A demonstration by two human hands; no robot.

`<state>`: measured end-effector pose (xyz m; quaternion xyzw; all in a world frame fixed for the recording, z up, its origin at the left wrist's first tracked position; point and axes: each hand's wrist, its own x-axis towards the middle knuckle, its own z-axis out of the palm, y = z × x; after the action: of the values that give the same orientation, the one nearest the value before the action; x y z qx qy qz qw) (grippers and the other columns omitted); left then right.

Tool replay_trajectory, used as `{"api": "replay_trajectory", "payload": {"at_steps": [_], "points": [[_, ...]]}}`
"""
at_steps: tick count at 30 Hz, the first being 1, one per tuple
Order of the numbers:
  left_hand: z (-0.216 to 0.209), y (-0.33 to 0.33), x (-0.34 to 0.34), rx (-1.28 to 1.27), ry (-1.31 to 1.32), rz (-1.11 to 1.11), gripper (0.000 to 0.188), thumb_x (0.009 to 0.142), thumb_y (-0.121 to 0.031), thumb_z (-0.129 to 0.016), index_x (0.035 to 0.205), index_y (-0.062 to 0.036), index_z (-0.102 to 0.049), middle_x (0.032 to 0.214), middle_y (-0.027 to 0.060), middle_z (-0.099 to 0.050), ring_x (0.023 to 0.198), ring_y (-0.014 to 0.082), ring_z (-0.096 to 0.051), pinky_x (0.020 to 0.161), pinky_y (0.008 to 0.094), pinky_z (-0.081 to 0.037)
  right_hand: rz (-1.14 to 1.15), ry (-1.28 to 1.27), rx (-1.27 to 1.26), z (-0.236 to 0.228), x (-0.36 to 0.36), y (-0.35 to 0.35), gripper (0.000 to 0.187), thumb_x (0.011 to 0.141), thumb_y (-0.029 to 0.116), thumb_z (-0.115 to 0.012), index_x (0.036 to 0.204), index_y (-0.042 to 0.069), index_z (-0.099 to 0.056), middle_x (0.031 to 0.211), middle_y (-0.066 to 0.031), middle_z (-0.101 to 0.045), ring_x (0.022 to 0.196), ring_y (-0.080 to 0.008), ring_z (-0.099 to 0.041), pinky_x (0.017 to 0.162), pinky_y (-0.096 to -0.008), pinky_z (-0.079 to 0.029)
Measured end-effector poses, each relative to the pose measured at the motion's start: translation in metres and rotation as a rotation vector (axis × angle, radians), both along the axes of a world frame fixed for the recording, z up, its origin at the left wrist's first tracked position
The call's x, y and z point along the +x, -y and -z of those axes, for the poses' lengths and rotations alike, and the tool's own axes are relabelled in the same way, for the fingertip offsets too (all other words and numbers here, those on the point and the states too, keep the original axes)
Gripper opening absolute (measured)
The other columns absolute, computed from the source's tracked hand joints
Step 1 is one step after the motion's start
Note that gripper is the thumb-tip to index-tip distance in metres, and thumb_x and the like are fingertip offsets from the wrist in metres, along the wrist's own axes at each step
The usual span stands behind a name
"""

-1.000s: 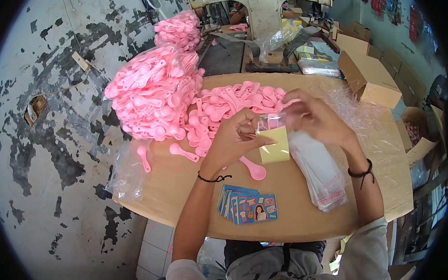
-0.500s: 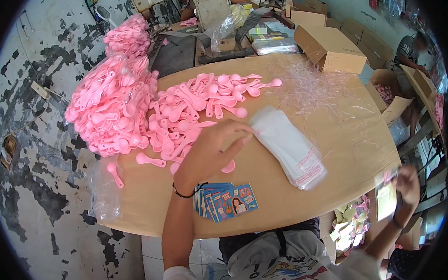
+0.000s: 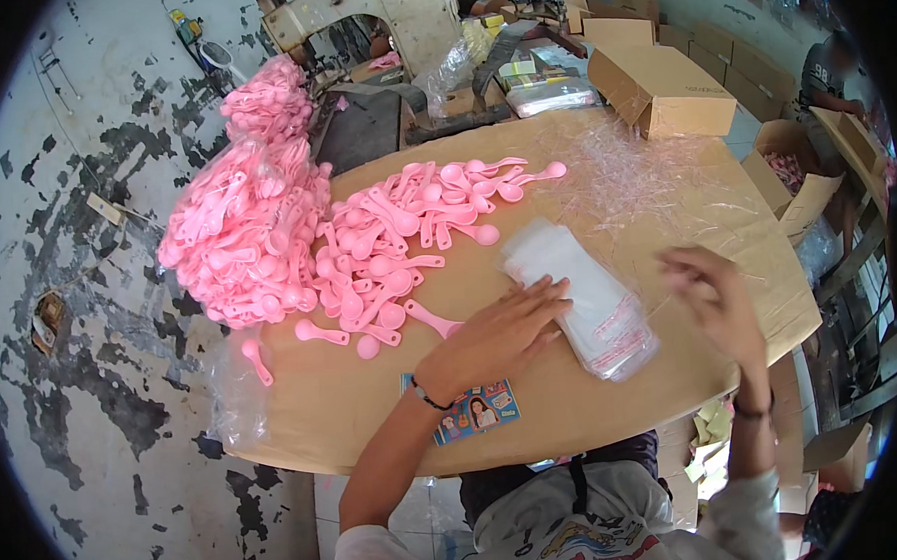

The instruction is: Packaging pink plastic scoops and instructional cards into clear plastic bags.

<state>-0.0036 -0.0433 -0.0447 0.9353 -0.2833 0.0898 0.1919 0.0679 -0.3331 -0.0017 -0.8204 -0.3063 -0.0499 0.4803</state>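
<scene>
Holding the left hand (image 3: 506, 330) palm down, fingers extended, over the left edge of a stack of clear plastic bags (image 3: 591, 292) between both hands. Holding the right hand (image 3: 720, 306) well apart, blurred, with fingers parted. Having pink measuring spoons (image 3: 400, 220) heaped beyond the left hand, blue printed cards (image 3: 495, 416) beneath the left wrist.
</scene>
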Motion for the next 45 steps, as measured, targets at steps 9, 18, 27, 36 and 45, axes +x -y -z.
{"api": "replay_trajectory", "payload": {"at_steps": [9, 18, 27, 36, 45], "points": [[-0.006, 0.008, 0.007, -0.104, -0.006, 0.062, 0.036, 0.092, -0.011, -0.055, 0.128, -0.0063, -0.052, 0.140, 0.0107, -0.049, 0.132, 0.0273, -0.044, 0.111, 0.0405, -0.035, -0.276, -0.138, -0.352, 0.015, 0.076, -0.051, 0.032, 0.084, 0.024, -0.073, 0.083, -0.007, -0.063, 0.069, -0.0139, -0.064, 0.061, -0.0191, -0.058, 0.061, -0.0310, -0.048], [0.006, -0.004, 0.006, -0.053, 0.070, 0.034, 0.043, 0.088, -0.004, -0.056, 0.131, -0.0059, -0.051, 0.142, 0.0116, -0.047, 0.132, 0.0282, -0.044, 0.114, 0.0436, -0.030, -0.286, -0.066, -0.385, 0.008, 0.076, -0.048, 0.018, 0.093, 0.010, -0.055, 0.088, -0.006, -0.064, 0.069, -0.0113, -0.064, 0.059, -0.0183, -0.058, 0.057, -0.0312, -0.046], [-0.019, 0.006, 0.010, -0.743, -0.317, -0.084, 0.050, 0.093, -0.033, -0.056, 0.134, -0.0054, -0.047, 0.139, 0.0087, -0.050, 0.127, 0.0214, -0.049, 0.113, 0.0430, -0.031, -0.386, 0.037, -0.074, -0.075, 0.037, -0.131, 0.015, 0.095, 0.007, -0.051, 0.108, -0.002, -0.054, 0.072, -0.0127, -0.061, 0.057, -0.0189, -0.054, 0.057, -0.0328, -0.046], [-0.051, -0.089, -0.002, -1.837, -0.004, -0.233, 0.050, 0.102, -0.030, -0.044, 0.140, 0.0000, -0.032, 0.128, 0.0200, -0.055, 0.110, 0.0279, -0.061, 0.094, 0.0369, -0.052, -0.787, 0.340, -0.285, -0.019, -0.008, -0.190, 0.037, 0.086, 0.027, -0.068, 0.108, 0.002, -0.053, 0.092, -0.0157, -0.061, 0.083, -0.0328, -0.062, 0.073, -0.0414, -0.049], [-0.050, -0.082, 0.005, -1.684, 0.040, -0.493, 0.047, 0.096, -0.021, -0.059, 0.131, 0.0063, -0.045, 0.123, 0.0191, -0.057, 0.112, 0.0273, -0.060, 0.098, 0.0366, -0.051, -0.999, -0.013, -0.795, 0.005, -0.010, -0.196, 0.038, 0.083, 0.041, -0.068, 0.092, 0.004, -0.065, 0.087, -0.0154, -0.064, 0.086, -0.0328, -0.065, 0.074, -0.0441, -0.049]]}}
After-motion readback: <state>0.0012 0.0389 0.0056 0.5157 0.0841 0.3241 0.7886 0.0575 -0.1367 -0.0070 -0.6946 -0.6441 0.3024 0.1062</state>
